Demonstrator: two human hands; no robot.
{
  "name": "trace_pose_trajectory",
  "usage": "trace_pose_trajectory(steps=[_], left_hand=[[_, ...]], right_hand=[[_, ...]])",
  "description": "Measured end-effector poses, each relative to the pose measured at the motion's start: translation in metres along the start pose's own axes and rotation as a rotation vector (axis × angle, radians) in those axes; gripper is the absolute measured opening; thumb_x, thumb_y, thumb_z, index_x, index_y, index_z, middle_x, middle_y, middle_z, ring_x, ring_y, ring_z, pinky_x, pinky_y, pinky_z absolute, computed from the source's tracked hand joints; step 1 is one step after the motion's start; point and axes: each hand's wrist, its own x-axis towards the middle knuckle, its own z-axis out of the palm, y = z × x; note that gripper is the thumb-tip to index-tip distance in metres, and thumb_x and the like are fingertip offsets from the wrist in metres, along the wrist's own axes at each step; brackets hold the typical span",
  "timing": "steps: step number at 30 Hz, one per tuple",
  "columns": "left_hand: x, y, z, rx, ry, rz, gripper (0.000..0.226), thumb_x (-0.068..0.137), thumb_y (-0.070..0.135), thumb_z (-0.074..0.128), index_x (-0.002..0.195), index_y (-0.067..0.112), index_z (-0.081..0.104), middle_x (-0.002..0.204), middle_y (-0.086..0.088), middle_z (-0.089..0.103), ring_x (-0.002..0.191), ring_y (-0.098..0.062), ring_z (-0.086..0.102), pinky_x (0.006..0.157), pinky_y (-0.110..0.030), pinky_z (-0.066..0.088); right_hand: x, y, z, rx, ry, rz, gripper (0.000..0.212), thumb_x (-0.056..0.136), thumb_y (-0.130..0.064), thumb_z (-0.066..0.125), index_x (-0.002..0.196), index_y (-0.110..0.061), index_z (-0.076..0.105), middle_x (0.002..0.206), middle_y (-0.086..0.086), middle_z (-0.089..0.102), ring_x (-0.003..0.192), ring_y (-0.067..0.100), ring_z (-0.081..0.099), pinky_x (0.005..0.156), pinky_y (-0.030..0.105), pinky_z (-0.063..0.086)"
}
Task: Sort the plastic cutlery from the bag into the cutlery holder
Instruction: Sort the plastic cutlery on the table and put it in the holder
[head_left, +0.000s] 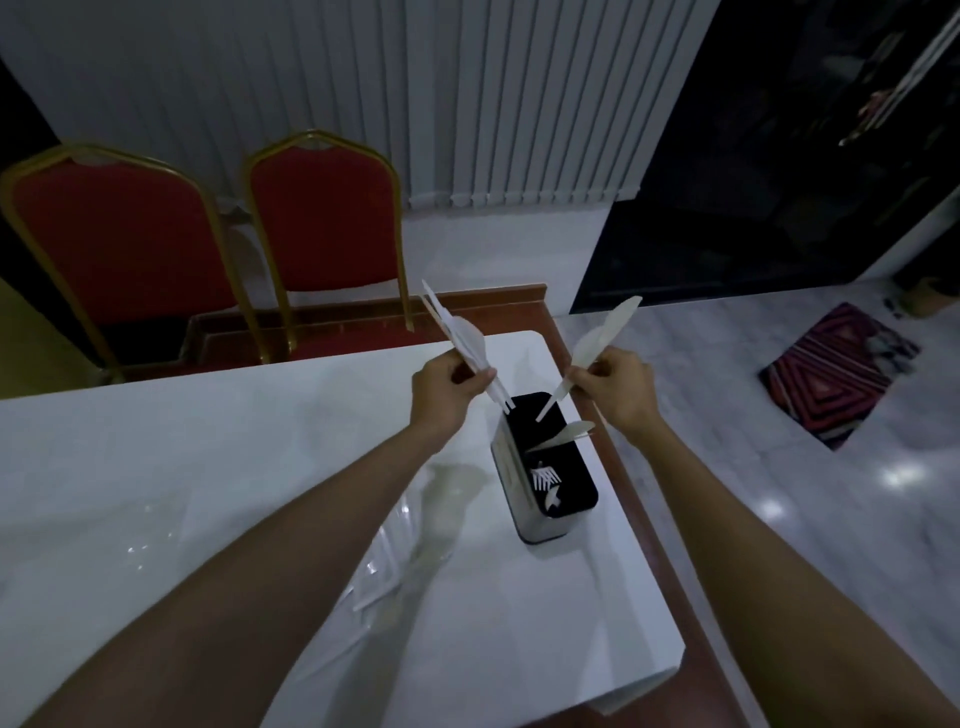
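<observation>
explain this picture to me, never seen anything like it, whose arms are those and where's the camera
There is no machine here. One camera sits on a person's head and looks forward and down, so the two bare arms are that person's own. The left hand grips a bunch of white plastic cutlery, and the right hand grips another bunch. Both are held over a tall cutlery holder that stands near the right edge of a white table. Some forks already stand in the holder. A clear plastic bag lies on the table between the arms.
</observation>
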Motion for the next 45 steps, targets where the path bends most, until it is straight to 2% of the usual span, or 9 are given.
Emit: trace_pose_trajectory(steps=[6,12,15,19,25,31,39,42,45], left_hand=[[0.004,-0.016,0.051,0.194,-0.113,0.039,0.023,0.082,0.026,0.072,0.092,0.005,0.069,0.086,-0.012,0.072,0.079,-0.024,0.067,0.071,-0.031,0.05],[0.004,-0.035,0.067,0.352,-0.281,0.069,0.029,0.079,0.017,0.073,0.107,0.009,0.07,0.102,-0.011,0.073,0.091,-0.025,0.067,0.077,-0.025,0.048],[0.002,-0.039,0.067,0.414,-0.316,0.075,0.027,0.075,0.012,0.076,0.099,0.004,0.07,0.094,-0.014,0.072,0.081,-0.023,0.063,0.068,-0.024,0.042],[-0.001,-0.041,0.065,0.442,-0.34,0.108,0.023,0.071,0.007,0.077,0.091,-0.001,0.068,0.081,-0.009,0.064,0.074,-0.018,0.054,0.063,-0.025,0.039],[-0.011,-0.042,0.059,0.443,-0.38,0.195,0.039,0.074,-0.008,0.066,0.11,0.007,0.066,0.093,-0.006,0.062,0.079,-0.017,0.057,0.07,-0.022,0.047],[-0.027,-0.078,0.004,0.428,-0.275,0.188,0.05,0.081,-0.002,0.066,0.129,0.009,0.056,0.12,-0.012,0.059,0.106,-0.025,0.058,0.09,-0.028,0.048],[-0.085,-0.156,-0.102,0.503,-0.161,-0.064,0.033,0.08,0.005,0.069,0.113,0.003,0.065,0.107,-0.014,0.066,0.098,-0.027,0.062,0.084,-0.023,0.043],[-0.122,-0.198,-0.125,0.578,-0.147,-0.196,0.025,0.078,0.01,0.071,0.102,0.005,0.066,0.098,-0.013,0.064,0.094,-0.029,0.06,0.077,-0.024,0.039],[-0.146,-0.222,-0.136,0.65,-0.183,-0.301,0.028,0.073,0.022,0.076,0.089,0.015,0.055,0.088,-0.004,0.052,0.083,-0.023,0.052,0.069,-0.027,0.033]], right_hand=[[0.012,0.034,0.007,-0.156,-0.165,0.014,0.02,0.083,-0.02,0.075,0.097,-0.007,0.072,0.084,0.007,0.073,0.076,0.017,0.069,0.066,0.023,0.055],[0.016,0.055,0.027,-0.215,-0.279,0.02,0.018,0.082,-0.023,0.076,0.093,-0.01,0.071,0.081,-0.002,0.066,0.074,0.012,0.06,0.067,0.02,0.045],[0.017,0.058,0.031,-0.188,-0.293,0.029,0.013,0.083,-0.021,0.071,0.094,-0.014,0.073,0.082,-0.001,0.068,0.075,0.01,0.059,0.055,0.002,0.041],[0.015,0.058,0.034,-0.161,-0.322,0.037,0.026,0.084,-0.02,0.067,0.109,-0.017,0.068,0.1,0.0,0.069,0.089,0.014,0.064,0.067,0.008,0.046],[0.001,0.048,0.032,-0.021,-0.232,0.063,0.034,0.093,-0.027,0.053,0.125,-0.015,0.058,0.127,0.002,0.06,0.111,0.017,0.056,0.091,0.026,0.043],[-0.018,0.012,0.058,-0.133,0.056,-0.362,0.025,0.091,-0.011,0.055,0.115,-0.015,0.064,0.12,0.0,0.064,0.113,0.016,0.053,0.094,0.021,0.04],[-0.084,-0.004,0.163,-0.112,-0.324,-0.356,0.025,0.087,-0.002,0.055,0.107,-0.011,0.067,0.105,0.006,0.067,0.092,0.02,0.064,0.083,0.032,0.053],[-0.117,0.014,0.198,-0.289,-0.571,-0.209,0.014,0.089,-0.019,0.063,0.099,-0.011,0.066,0.098,0.008,0.069,0.09,0.023,0.066,0.077,0.028,0.051],[-0.146,0.037,0.224,-0.472,-0.72,0.022,0.042,0.084,-0.055,0.063,0.074,-0.016,0.055,0.082,0.007,0.063,0.081,0.026,0.067,0.069,0.029,0.05]])
